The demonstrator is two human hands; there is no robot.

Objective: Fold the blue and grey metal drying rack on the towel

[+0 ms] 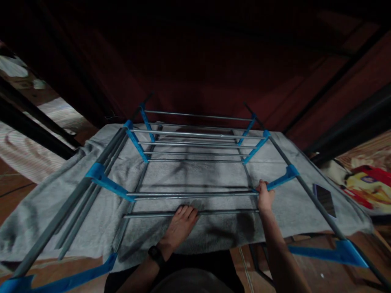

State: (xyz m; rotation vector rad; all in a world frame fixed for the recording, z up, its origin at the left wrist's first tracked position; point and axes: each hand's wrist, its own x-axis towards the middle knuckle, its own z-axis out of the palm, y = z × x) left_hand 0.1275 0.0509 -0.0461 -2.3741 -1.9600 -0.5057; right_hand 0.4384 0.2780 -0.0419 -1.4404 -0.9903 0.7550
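Two hands at a drying rack over a grey towel.

The left hand (181,225) lies flat, fingers spread, on the grey towel (195,175) under the rack's nearest metal rod (189,213); a dark watch (156,255) sits on its wrist. The right hand (264,196) is curled around a rod end beside a blue plastic bracket (282,178). The drying rack (195,162) (thin grey tubes, blue joints) spans the soft, fuzzy towel, whose edges droop at both sides.

Bare forearms, no sleeves; black wristwatch (155,254) on left wrist; dark clothing below.
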